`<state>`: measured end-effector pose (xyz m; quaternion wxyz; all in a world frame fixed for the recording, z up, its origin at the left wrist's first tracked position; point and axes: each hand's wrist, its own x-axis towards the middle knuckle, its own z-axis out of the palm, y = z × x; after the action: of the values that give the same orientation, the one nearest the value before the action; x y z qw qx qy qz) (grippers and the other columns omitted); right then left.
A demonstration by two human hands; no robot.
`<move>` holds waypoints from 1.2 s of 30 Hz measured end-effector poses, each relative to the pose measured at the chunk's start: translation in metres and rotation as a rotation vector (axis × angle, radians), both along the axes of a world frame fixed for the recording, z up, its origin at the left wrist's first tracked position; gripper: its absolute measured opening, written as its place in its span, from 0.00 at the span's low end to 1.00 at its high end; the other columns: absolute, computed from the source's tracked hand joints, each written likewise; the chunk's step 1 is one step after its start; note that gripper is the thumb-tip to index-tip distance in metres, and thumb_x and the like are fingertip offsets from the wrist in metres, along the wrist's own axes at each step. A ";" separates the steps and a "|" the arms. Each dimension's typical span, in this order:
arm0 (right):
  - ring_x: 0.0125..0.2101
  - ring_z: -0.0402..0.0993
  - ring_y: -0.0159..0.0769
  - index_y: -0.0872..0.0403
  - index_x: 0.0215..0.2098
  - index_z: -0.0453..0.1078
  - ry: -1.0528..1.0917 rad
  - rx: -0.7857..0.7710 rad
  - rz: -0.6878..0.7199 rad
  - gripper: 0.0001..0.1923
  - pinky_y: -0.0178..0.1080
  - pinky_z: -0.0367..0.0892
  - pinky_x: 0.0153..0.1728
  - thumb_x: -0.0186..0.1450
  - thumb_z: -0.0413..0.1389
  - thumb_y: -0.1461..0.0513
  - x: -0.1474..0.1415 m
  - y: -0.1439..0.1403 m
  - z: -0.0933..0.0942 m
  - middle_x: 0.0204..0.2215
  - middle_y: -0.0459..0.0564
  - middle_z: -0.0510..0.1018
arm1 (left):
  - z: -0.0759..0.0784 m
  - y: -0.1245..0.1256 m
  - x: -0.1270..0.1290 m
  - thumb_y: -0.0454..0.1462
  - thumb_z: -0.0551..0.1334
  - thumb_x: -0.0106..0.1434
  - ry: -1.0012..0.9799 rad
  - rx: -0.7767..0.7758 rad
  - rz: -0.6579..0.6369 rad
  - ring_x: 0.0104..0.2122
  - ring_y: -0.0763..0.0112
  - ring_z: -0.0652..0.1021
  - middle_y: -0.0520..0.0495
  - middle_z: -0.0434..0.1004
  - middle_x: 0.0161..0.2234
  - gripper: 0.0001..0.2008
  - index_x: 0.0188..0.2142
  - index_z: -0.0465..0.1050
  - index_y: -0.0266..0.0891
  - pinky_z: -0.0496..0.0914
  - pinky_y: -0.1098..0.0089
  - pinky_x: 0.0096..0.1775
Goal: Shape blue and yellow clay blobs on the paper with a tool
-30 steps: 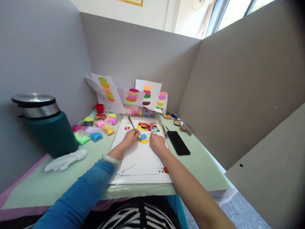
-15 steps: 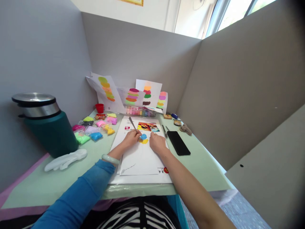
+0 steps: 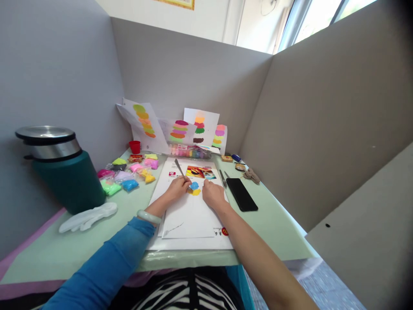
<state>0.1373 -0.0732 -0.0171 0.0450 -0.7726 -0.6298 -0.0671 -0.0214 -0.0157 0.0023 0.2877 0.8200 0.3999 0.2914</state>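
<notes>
My left hand (image 3: 178, 187) is closed around a metal fork (image 3: 179, 166), its handle slanting up to the left. The tines reach the left edge of two flat patches on the white paper (image 3: 190, 221): a blue patch (image 3: 194, 185) and, just below it, a yellow patch (image 3: 195, 192). They look like soft clay or paint; I cannot tell which. To the right of the patches my right hand (image 3: 213, 193) rests on the paper, fingers curled in. Whatever those fingers hold, if anything, is hidden.
Bagged coloured clay (image 3: 130, 185) and a white glove (image 3: 88, 216) lie left, beside a green flask (image 3: 67, 176). A black phone (image 3: 241, 194) and a slim knife-like tool (image 3: 223, 178) lie right. Colour-swatch sheets (image 3: 201, 125) lean on the back partition. Grey partitions enclose the table.
</notes>
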 end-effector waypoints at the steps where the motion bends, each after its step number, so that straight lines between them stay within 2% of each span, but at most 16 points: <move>1: 0.38 0.73 0.41 0.56 0.46 0.59 0.000 0.003 0.001 0.14 0.40 0.62 0.36 0.66 0.39 0.62 0.000 0.000 0.000 0.39 0.59 0.74 | 0.000 0.000 0.000 0.37 0.53 0.58 0.005 0.004 0.004 0.23 0.72 0.73 0.51 0.71 0.20 0.10 0.29 0.71 0.36 0.66 0.72 0.32; 36: 0.36 0.73 0.41 0.57 0.45 0.60 -0.002 0.024 0.022 0.14 0.40 0.62 0.35 0.66 0.39 0.62 0.000 -0.004 0.003 0.38 0.58 0.74 | -0.005 0.001 -0.003 0.38 0.53 0.58 -0.054 -0.022 0.005 0.22 0.71 0.73 0.52 0.71 0.19 0.10 0.31 0.71 0.37 0.66 0.72 0.31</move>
<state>0.1372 -0.0770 -0.0140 0.0543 -0.7649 -0.6375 -0.0750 -0.0244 -0.0146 -0.0029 0.3069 0.8075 0.3973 0.3097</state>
